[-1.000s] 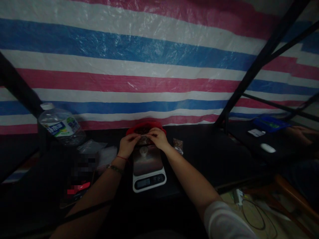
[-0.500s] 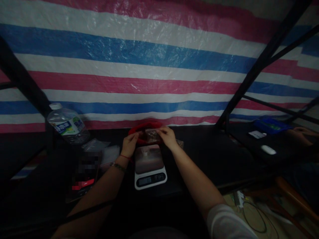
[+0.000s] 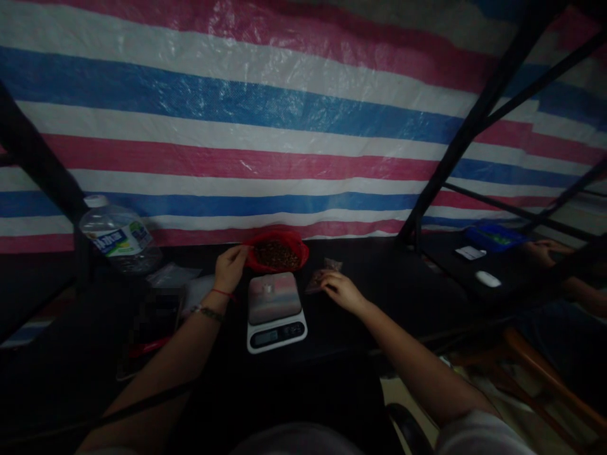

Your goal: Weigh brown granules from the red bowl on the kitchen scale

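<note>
A red bag (image 3: 303,251) stands open behind the scale, with small brown pieces (image 3: 275,254) inside. My left hand (image 3: 230,268) pinches at the bag's left edge; its fingertips are closed, and what lies between them is too small to name. To the right of the scale, my right hand (image 3: 342,291) has its fingers closed on a small clear bag (image 3: 315,281) with brownish contents, low over the black table. Another small filled bag (image 3: 333,264) lies just behind it. The white kitchen scale (image 3: 277,340) has a shiny plate (image 3: 274,300) and a lit display.
A large clear bottle (image 3: 124,237) stands at the left. Clear plastic bags (image 3: 173,276) and a dark item with red (image 3: 149,346) lie nearer. Black metal bars (image 3: 441,170) flank the table. At the right are a blue basket (image 3: 496,237), a white object (image 3: 488,279) and another person's hands (image 3: 545,251).
My right hand has moved from the red bag to the right and nearer, carrying the small clear bag. My left hand has shifted slightly left. The red bag's contents are now uncovered.
</note>
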Demonstrator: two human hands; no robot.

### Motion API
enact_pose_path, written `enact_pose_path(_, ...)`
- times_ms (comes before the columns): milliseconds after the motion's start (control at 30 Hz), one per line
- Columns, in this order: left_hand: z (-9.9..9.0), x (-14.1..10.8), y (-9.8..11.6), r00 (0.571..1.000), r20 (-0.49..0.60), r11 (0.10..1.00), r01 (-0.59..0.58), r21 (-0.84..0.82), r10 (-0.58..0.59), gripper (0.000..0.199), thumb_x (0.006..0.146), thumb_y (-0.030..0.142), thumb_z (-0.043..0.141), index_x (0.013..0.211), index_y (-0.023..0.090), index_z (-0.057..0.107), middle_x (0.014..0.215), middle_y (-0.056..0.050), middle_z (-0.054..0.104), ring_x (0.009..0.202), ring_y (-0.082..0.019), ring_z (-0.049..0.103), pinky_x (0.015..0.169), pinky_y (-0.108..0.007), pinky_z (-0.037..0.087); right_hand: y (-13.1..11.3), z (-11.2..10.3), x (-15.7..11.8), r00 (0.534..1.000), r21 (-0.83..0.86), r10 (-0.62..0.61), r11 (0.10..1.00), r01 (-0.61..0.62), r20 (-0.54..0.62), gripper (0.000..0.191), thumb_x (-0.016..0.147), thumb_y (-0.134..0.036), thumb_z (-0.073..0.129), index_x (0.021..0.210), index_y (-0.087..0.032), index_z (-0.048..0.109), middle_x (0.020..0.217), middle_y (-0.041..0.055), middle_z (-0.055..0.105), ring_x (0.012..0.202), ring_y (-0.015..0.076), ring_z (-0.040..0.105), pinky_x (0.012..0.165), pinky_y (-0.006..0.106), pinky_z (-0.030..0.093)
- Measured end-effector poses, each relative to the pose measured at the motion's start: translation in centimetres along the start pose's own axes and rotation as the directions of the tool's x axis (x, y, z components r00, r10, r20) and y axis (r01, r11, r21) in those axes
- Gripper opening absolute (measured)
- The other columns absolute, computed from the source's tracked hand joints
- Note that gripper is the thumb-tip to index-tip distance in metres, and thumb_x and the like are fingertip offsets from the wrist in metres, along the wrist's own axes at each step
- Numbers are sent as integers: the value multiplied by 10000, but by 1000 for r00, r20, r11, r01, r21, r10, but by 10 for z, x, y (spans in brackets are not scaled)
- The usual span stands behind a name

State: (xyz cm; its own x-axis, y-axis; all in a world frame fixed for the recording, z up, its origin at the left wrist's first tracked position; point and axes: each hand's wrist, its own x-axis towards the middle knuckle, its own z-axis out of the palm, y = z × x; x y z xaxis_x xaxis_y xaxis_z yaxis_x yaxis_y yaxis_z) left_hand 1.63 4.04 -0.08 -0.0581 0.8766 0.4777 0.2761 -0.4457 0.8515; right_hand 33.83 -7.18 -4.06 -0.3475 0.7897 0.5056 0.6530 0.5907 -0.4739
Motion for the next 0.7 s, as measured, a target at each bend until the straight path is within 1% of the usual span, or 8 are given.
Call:
enact_pose_path(67, -11, 1, 9, 999, 40, 1000, -7, 16, 6, 364, 779, 433, 539, 871, 139, 732, 823, -56, 730, 749, -175, 649, 726, -267, 521, -2, 0, -4, 998, -78, -7, 997, 12, 63, 160, 844, -100, 527, 875, -208, 641, 1037, 74, 647, 1101, 193, 584, 935, 370, 482)
enact_pose_path(167, -30, -1, 23, 993, 110, 996, 19, 88, -28, 406, 779, 477, 528, 891, 143, 729, 815, -64, 734, 745, -190, 660, 710, -274, 524, 0, -6, -2, 996, -175, 2, 985, 13, 86, 156, 840, -102, 532, 889, -202, 641, 1080, 87, 635, 1085, 195, 588, 931, 370, 487)
enact_pose_path(267, -51, -5, 30, 959, 274, 961, -8, 277, -71, 404, 768, 501, 518, 868, 176, 737, 874, -72, 743, 814, -219, 676, 744, -286, 518, 5, -11, 5, 996, -240, -21, 970, 41, 88, 150, 847, -124, 542, 913, -196, 656, 1081, 90, 651, 1104, 209, 582, 987, 415, 448)
enact_pose_path(333, -65, -7, 29, 926, 364, 896, -73, 438, -103, 370, 768, 476, 508, 873, 209, 742, 941, -69, 742, 875, -232, 676, 791, -293, 507, 8, -12, 9, 992, -267, -38, 961, 69, 121, 176, 855, -126, 532, 942, -201, 666, 1116, 87, 654, 1148, 217, 560, 1023, 446, 412)
enact_pose_path(400, -78, -8, 24, 904, 402, 810, -122, 573, -148, 350, 768, 437, 501, 918, 227, 738, 1015, -70, 732, 934, -240, 668, 840, -300, 490, 12, -11, 12, 988, -296, -35, 952, 80, 153, 195, 855, -131, 531, 963, -214, 671, 1183, 83, 635, 1205, 230, 521, 1052, 484, 369)
enact_pose_path(500, -96, -12, 15, 847, 431, 662, -132, 738, -312, 369, 707, 412, 565, 964, 201, 726, 1044, -118, 719, 945, -278, 666, 834, -323, 487, 19, -10, 12, 982, -343, 6, 937, 61, 191, 182, 849, -169, 560, 989, -215, 667, 1263, 95, 593, 1232, 253, 494, 1062, 515, 335)
enact_pose_path(600, -105, -23, 9, 774, 447, 538, -166, 826, -448, 446, 618, 401, 662, 994, 164, 705, 1032, -174, 707, 902, -319, 668, 767, -349, 499, 28, -14, 9, 972, -356, 36, 933, 50, 232, 160, 851, -179, 556, 966, -191, 666, 1211, 119, 614, 1190, 248, 521, 1033, 483, 370)
enact_pose_path(700, -104, -41, 9, 765, 455, 513, -192, 837, -455, 385, 693, 400, 621, 973, 146, 692, 1021, -192, 699, 907, -321, 661, 773, -376, 493, 34, -24, 4, 966, -358, 38, 932, 58, 254, 161, 852, -148, 521, 895, -182, 672, 1080, 110, 656, 1129, 231, 553, 1017, 452, 384)
